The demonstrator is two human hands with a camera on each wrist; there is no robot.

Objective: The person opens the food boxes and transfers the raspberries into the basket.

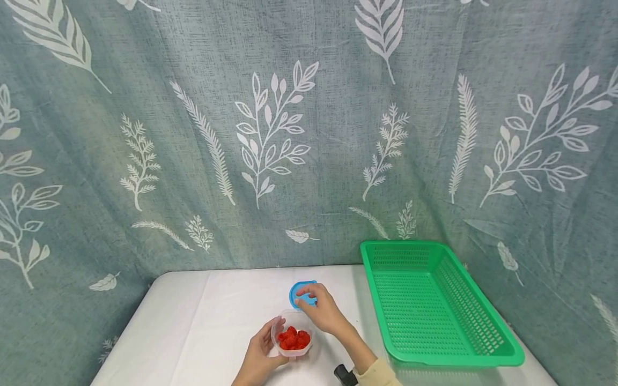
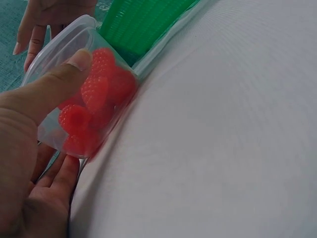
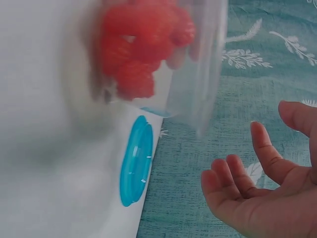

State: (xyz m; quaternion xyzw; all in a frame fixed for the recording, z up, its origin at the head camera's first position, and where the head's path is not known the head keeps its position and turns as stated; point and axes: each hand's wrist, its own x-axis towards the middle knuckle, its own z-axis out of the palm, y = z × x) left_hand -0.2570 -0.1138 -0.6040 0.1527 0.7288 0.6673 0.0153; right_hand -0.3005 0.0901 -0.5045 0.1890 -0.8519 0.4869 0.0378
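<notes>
My left hand (image 1: 260,351) grips a clear plastic container (image 1: 291,317), its thumb along the near side and the fingers around the far side. Several red raspberries (image 1: 293,339) lie heaped in the bottom of it, and in the left wrist view they show through the wall beside the thumb (image 2: 54,87). A round blue lid (image 3: 136,163) rests on the white table behind the container. Over that lid in the head view hovers my right hand (image 1: 322,311), fingers loosely bent and holding nothing, just past the container's right rim.
To the right stands a large green perforated basket (image 1: 425,305) with nothing in it. A white cloth (image 1: 193,321) covers the table. Behind, a grey-green curtain (image 1: 318,161) with white leaf prints hangs down to the table's far edge.
</notes>
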